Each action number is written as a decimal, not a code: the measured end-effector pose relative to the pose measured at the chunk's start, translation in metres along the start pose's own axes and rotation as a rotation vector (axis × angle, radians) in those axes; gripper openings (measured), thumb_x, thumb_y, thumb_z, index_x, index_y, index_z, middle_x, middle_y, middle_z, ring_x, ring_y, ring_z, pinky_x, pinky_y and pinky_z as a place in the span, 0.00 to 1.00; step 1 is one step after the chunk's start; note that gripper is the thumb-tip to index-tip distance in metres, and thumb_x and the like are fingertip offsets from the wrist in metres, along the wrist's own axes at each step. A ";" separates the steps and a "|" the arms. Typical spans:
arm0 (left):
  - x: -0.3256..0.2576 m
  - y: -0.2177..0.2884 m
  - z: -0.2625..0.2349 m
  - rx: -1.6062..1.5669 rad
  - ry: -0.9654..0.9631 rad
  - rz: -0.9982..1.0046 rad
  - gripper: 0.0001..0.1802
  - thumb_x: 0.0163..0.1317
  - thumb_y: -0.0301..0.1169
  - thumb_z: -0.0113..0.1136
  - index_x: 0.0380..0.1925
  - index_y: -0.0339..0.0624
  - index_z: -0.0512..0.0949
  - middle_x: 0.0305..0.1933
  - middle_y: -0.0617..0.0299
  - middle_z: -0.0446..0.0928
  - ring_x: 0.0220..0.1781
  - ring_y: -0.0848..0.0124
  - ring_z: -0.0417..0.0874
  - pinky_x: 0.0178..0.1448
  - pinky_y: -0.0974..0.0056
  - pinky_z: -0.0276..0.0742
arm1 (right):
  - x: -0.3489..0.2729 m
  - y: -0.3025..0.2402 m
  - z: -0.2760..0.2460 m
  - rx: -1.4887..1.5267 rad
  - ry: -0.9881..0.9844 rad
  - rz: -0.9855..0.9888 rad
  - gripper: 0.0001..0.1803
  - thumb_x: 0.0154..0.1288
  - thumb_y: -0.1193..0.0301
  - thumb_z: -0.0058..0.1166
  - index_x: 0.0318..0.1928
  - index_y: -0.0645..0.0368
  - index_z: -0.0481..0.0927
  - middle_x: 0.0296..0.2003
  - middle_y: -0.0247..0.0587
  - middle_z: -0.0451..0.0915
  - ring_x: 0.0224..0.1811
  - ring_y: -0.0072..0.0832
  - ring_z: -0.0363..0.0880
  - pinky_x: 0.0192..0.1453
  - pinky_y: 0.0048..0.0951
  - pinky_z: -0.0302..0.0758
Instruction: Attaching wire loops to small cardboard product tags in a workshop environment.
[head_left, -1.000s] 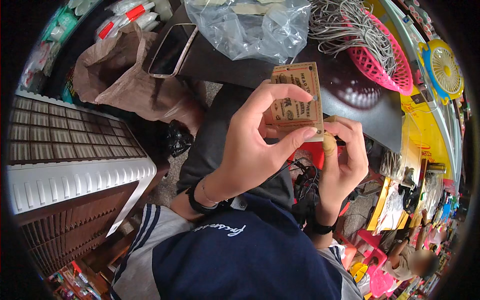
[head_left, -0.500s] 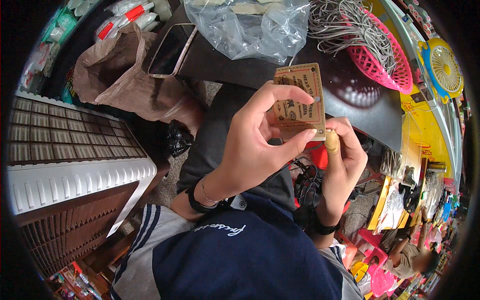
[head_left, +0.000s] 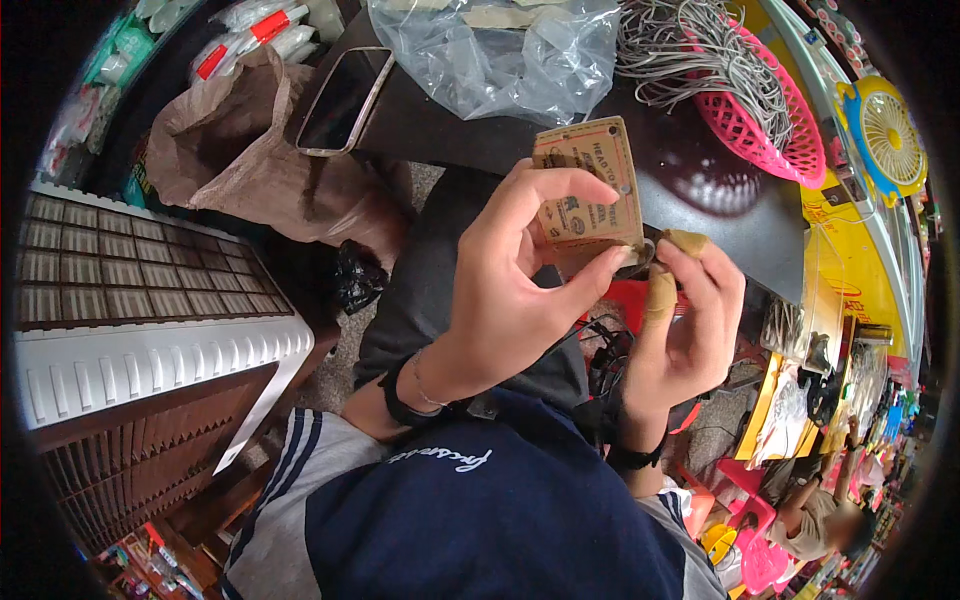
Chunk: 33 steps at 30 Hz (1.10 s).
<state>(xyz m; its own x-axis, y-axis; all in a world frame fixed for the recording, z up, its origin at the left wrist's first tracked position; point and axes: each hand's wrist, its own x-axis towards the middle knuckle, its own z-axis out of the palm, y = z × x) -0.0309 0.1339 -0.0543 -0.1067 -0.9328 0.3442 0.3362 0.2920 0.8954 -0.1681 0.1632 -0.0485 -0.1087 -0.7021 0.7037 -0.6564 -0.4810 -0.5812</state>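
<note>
My left hand (head_left: pixel 505 290) pinches a small stack of brown cardboard tags (head_left: pixel 588 192) between thumb and fingers, holding them upright above my lap. My right hand (head_left: pixel 685 325) is right beside it, thumb and taped fingertips touching the stack's lower right corner. Each tag has a small punched hole near the top. A dark table (head_left: pixel 440 120) lies just beyond the hands.
On the table sit a phone (head_left: pixel 345 100), a clear plastic bag (head_left: pixel 505 55) and a pink basket (head_left: pixel 765 115) full of grey string loops. A brown bag (head_left: pixel 240 165) hangs at the left. A white and brown slatted crate (head_left: pixel 130 330) stands at my left. Another person (head_left: pixel 815 515) sits at the lower right.
The stack of tags has tilted and shifted slightly up and right in my left hand. My right fingers have stayed at its lower corner.
</note>
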 end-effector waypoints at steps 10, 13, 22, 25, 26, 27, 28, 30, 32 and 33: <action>-0.001 -0.004 0.007 0.184 0.169 0.191 0.18 0.52 0.15 0.64 0.43 0.36 0.74 0.44 0.59 0.73 0.43 0.74 0.80 0.36 0.72 0.81 | -0.011 -0.001 0.011 -0.181 -0.007 -0.198 0.21 0.42 0.87 0.58 0.43 0.70 0.83 0.44 0.52 0.78 0.43 0.39 0.79 0.48 0.33 0.75; -0.003 -0.003 0.002 0.272 0.131 0.226 0.19 0.52 0.13 0.62 0.45 0.34 0.72 0.46 0.59 0.71 0.46 0.71 0.80 0.43 0.70 0.80 | -0.010 -0.004 0.013 -0.191 -0.012 -0.202 0.20 0.43 0.87 0.58 0.42 0.70 0.83 0.44 0.51 0.78 0.44 0.40 0.79 0.48 0.33 0.75; -0.002 -0.003 0.004 0.464 0.061 0.262 0.20 0.52 0.11 0.61 0.46 0.32 0.72 0.48 0.57 0.70 0.50 0.67 0.79 0.49 0.69 0.80 | 0.004 -0.006 0.002 -0.133 -0.147 -0.012 0.14 0.50 0.87 0.55 0.40 0.66 0.79 0.48 0.54 0.74 0.48 0.46 0.77 0.52 0.35 0.74; -0.002 -0.003 0.006 0.523 0.038 0.282 0.20 0.50 0.10 0.61 0.45 0.33 0.74 0.47 0.56 0.71 0.49 0.66 0.79 0.47 0.68 0.80 | 0.004 -0.006 0.005 -0.165 -0.187 0.019 0.14 0.51 0.88 0.54 0.41 0.68 0.75 0.49 0.52 0.73 0.49 0.46 0.76 0.52 0.36 0.73; -0.001 -0.004 0.006 0.549 0.035 0.292 0.20 0.49 0.10 0.61 0.44 0.34 0.75 0.46 0.55 0.72 0.49 0.66 0.79 0.46 0.68 0.80 | 0.003 -0.005 0.006 -0.157 -0.214 0.059 0.14 0.51 0.88 0.54 0.41 0.69 0.75 0.50 0.51 0.72 0.49 0.46 0.76 0.51 0.37 0.73; -0.001 -0.005 0.006 0.549 0.035 0.292 0.20 0.49 0.10 0.61 0.44 0.34 0.75 0.46 0.55 0.72 0.49 0.66 0.79 0.46 0.68 0.80 | 0.002 0.000 0.009 -0.232 -0.231 -0.018 0.15 0.51 0.87 0.54 0.42 0.69 0.73 0.50 0.50 0.71 0.47 0.46 0.75 0.48 0.38 0.73; -0.001 -0.005 0.005 0.560 0.046 0.286 0.20 0.49 0.10 0.61 0.44 0.34 0.75 0.46 0.55 0.72 0.48 0.66 0.80 0.45 0.68 0.80 | 0.003 0.001 0.010 -0.230 -0.233 -0.018 0.15 0.51 0.87 0.54 0.42 0.69 0.73 0.50 0.50 0.71 0.47 0.46 0.75 0.48 0.38 0.73; -0.002 -0.006 0.005 0.574 0.059 0.279 0.20 0.48 0.10 0.61 0.43 0.34 0.75 0.45 0.55 0.72 0.48 0.66 0.80 0.45 0.68 0.80 | 0.005 0.002 0.013 -0.356 -0.274 -0.075 0.14 0.51 0.85 0.54 0.41 0.68 0.73 0.49 0.51 0.70 0.45 0.46 0.74 0.45 0.39 0.73; -0.002 -0.007 0.007 0.586 0.057 0.268 0.20 0.48 0.10 0.62 0.44 0.34 0.75 0.45 0.56 0.72 0.48 0.67 0.80 0.43 0.69 0.81 | 0.001 0.006 0.015 -0.385 -0.262 -0.088 0.15 0.50 0.84 0.55 0.41 0.67 0.73 0.49 0.51 0.70 0.42 0.45 0.73 0.45 0.40 0.72; -0.002 -0.007 0.007 0.585 0.056 0.268 0.20 0.48 0.10 0.62 0.44 0.34 0.75 0.45 0.56 0.72 0.48 0.67 0.80 0.43 0.69 0.81 | -0.002 0.009 0.016 -0.345 -0.271 -0.058 0.16 0.50 0.85 0.55 0.42 0.68 0.72 0.49 0.53 0.69 0.44 0.46 0.73 0.46 0.40 0.72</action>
<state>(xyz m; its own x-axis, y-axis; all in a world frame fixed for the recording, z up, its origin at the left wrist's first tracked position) -0.0399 0.1348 -0.0590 -0.0354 -0.8167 0.5760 -0.2233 0.5682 0.7920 -0.1616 0.1518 -0.0612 0.1050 -0.8135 0.5720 -0.8714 -0.3524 -0.3412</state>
